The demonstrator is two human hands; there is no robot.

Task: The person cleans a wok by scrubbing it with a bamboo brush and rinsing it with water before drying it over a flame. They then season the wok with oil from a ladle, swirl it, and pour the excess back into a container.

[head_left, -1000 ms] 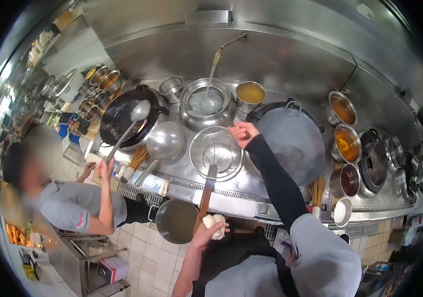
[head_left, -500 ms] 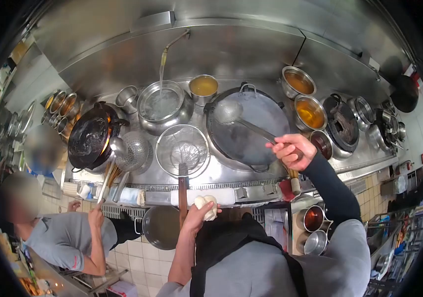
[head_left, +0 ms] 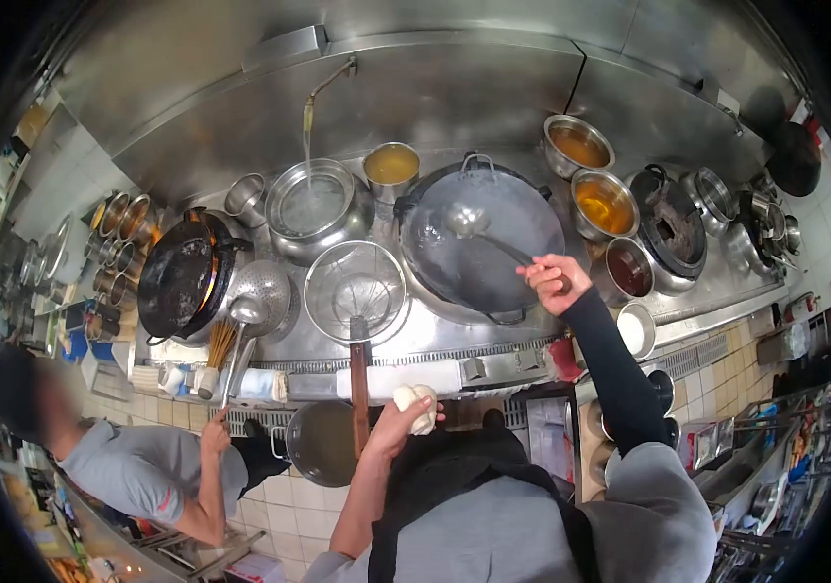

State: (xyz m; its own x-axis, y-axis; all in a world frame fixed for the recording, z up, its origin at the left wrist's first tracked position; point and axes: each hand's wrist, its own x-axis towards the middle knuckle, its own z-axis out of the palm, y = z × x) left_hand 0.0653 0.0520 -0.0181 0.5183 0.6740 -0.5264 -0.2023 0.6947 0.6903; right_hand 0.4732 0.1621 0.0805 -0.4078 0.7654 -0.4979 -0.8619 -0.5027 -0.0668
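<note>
Steel, long-handled ladle point(head_left: 468, 222): its bowl lies within the rim of the large dark round wok point(head_left: 435, 275), its handle held in the curled fingers of the right hand point(head_left: 555, 283). The left hand point(head_left: 398, 426) closes its fingers around a bunched white cloth point(head_left: 416, 408), beside the brown wooden handle point(head_left: 360, 398) of the round wire-mesh strainer point(head_left: 355, 282); contact with that handle cannot be told. Left of the wok stand a round-bellied steel pot point(head_left: 323, 238) and a steel container of yellow liquid point(head_left: 391, 165).
</note>
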